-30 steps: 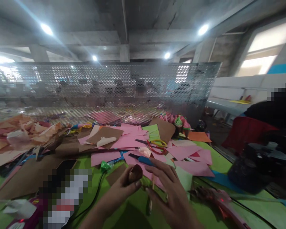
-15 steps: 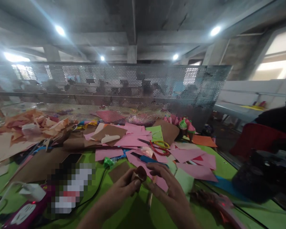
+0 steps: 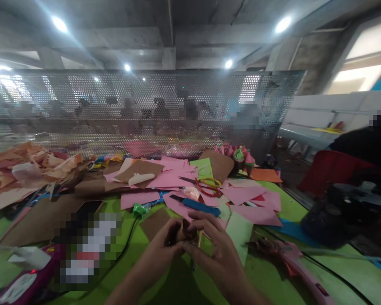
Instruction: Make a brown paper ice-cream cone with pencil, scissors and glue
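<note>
My left hand (image 3: 164, 243) and my right hand (image 3: 214, 250) meet low in the middle over the green table (image 3: 266, 275). Both pinch a small brown paper piece (image 3: 180, 232) between their fingertips, and the fingers hide most of it. A thin wooden stick (image 3: 199, 239) pokes out beside my right fingers. Just beyond the hands lie a brown paper square (image 3: 155, 222) and a blue-handled cutter (image 3: 197, 206). Red and yellow scissors (image 3: 208, 186) rest further back on pink paper sheets (image 3: 171, 180).
A pink glue gun (image 3: 288, 260) lies at the right, with a black cable running off. A heap of crumpled orange paper (image 3: 28, 165) fills the far left. A perforated metal screen (image 3: 146, 110) closes the back. A person in black sits at the right edge (image 3: 362, 148).
My hands have come together: the right fingers now close on the brown piece that the left hand held alone. The view has shifted slightly.
</note>
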The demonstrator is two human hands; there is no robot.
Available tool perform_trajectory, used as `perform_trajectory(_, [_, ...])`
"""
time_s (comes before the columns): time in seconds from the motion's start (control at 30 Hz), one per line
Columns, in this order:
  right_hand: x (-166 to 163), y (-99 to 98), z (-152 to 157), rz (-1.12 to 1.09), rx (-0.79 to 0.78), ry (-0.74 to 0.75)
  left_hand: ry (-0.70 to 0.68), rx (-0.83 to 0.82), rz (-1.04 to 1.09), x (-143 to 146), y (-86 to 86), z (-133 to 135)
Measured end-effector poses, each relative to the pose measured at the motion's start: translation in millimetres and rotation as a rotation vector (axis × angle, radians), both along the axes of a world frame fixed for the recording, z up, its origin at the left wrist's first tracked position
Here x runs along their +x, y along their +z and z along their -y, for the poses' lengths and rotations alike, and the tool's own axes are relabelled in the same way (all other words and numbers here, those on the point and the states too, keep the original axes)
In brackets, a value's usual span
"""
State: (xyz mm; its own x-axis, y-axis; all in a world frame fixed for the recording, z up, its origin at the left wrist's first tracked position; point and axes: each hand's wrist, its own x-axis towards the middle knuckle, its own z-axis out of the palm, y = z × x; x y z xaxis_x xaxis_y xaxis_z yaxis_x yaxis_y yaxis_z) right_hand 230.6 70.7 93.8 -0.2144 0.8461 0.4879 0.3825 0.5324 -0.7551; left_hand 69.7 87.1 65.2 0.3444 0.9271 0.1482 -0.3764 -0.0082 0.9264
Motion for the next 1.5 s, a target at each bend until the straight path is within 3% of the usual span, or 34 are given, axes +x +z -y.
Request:
perform_trajectory(0.27, [-3,-6.8,2,-0.004,0.046,-0.026,0.015,0.106,-0.114,-2,-2.6,2])
perform_trajectory(0.53, [-1,-1.9,2,-0.032,0.114,-0.029,-0.094,-0.059,-0.064,-10,6.4,12])
perform_trajectory(0.83, [6,2.7,-7,-0.028,0.068,0.05,-0.12,0.025,-0.183,-12,2.6,11])
perform_trajectory(1.07, [8,6.0,-6,-0.017,-0.011,0.12,-0.302,0.031,-0.189,-17,4.8,10])
perform_trajectory(1.17, [10,8.5,-7,-0.073,-0.046,0.071,-0.348,0.039,-0.173,-17,6.9,9])
perform_trajectory(1.3, [15,15.1,-8,-0.176,-0.115,-0.035,-0.281,0.011,-0.163,-19,6.2,8])
perform_trajectory(1.4, [15,16.6,-8,-0.146,-0.169,0.007,-0.195,-0.011,-0.13,-20,4.4,8])
perform_trajectory(1.5, [13,13.9,-8,-0.111,-0.222,0.058,-0.201,-0.015,-0.071,-20,2.5,8])
